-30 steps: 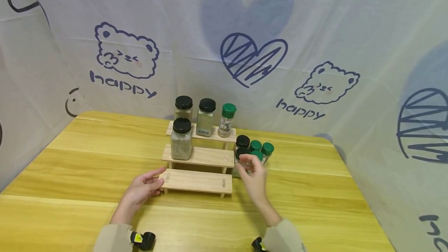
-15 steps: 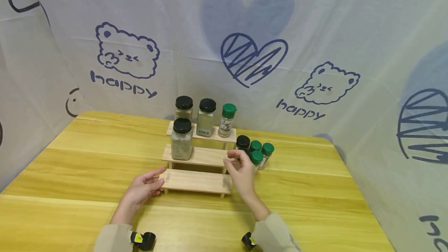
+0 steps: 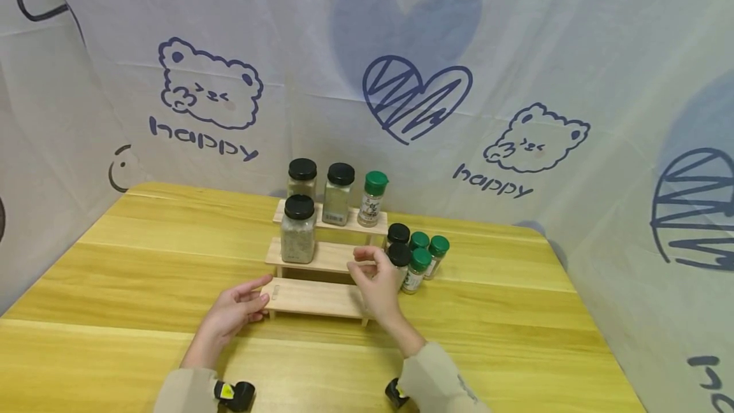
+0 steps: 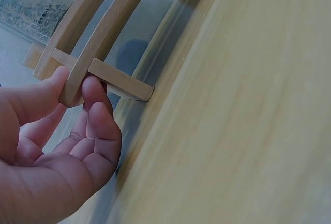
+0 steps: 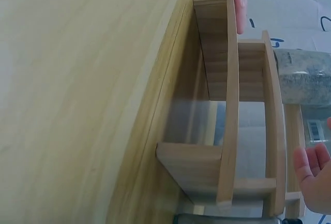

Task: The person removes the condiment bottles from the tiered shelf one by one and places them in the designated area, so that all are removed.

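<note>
A three-tier wooden spice rack (image 3: 321, 298) stands on the table. My left hand (image 3: 235, 308) grips the left end of its lowest tier; in the left wrist view the thumb lies on top and the fingers (image 4: 98, 110) curl beneath the board. Over the right part of the middle tier hovers my right hand (image 3: 375, 279), its fingers loosely bent and no object visible between them. A square spice jar (image 3: 298, 238) with a black lid sits at the left of that tier. On the top tier are two black-lidded jars (image 3: 337, 196) and one green-capped shaker (image 3: 371, 202).
Right beside the rack stands a cluster of black-lidded jars (image 3: 399, 255) and green-capped shakers (image 3: 414, 279). A printed cloth (image 3: 321, 81) hangs behind the table (image 3: 504, 311). Each wrist carries a small black camera (image 3: 243, 395).
My right hand has moved left from in front of the clustered jars to above the rack's middle tier, uncovering them. My left hand and the rack stay put.
</note>
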The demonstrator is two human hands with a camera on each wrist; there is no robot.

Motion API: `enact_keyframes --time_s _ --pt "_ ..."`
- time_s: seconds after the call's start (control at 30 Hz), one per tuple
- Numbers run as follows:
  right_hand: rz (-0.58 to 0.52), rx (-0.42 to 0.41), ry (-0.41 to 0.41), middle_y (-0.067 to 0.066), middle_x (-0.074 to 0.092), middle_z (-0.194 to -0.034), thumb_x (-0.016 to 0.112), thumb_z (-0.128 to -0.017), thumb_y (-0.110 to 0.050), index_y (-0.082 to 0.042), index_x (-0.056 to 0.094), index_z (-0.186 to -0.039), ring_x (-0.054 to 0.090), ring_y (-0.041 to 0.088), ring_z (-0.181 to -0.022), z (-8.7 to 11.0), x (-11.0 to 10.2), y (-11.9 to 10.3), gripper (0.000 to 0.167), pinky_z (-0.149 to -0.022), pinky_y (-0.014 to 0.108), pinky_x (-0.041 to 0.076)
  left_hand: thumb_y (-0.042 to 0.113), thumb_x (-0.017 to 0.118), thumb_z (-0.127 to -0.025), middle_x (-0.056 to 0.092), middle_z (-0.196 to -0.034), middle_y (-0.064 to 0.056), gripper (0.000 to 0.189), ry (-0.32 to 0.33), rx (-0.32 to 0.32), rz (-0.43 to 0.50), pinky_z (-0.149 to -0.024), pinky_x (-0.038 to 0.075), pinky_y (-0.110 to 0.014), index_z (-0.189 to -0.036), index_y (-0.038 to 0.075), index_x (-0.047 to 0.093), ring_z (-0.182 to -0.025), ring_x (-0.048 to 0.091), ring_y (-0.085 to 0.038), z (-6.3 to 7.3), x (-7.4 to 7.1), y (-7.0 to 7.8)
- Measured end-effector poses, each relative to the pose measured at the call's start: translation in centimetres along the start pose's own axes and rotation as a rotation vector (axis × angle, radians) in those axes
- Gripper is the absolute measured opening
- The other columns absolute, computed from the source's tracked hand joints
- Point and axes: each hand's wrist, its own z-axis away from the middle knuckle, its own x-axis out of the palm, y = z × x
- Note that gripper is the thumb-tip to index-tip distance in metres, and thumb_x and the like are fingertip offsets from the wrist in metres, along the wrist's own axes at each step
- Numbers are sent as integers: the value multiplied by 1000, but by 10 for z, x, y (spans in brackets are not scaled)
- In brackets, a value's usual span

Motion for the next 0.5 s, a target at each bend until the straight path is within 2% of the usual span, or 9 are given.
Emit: enact_keyframes --time_s 0.27,0.5 --pt "-22 7 -23 30 52 -92 60 -78 12 16 51 -97 55 40 -78 -10 9 -8 22 -69 33 50 1 52 -89 58 -85 -3 49 -9 -5 -5 -62 49 -24 -132 -9 33 -69 57 -14 0 0 2" --pt "-27 -19 -86 25 52 -98 63 -78 7 13 48 -107 52 41 -90 -23 17 -13 33 -76 48 46 1 52 -89 57 -85 -3 48 -4 -10 -5 -63 49 -23 -132 -9 33 -69 58 -14 0 -1 4"
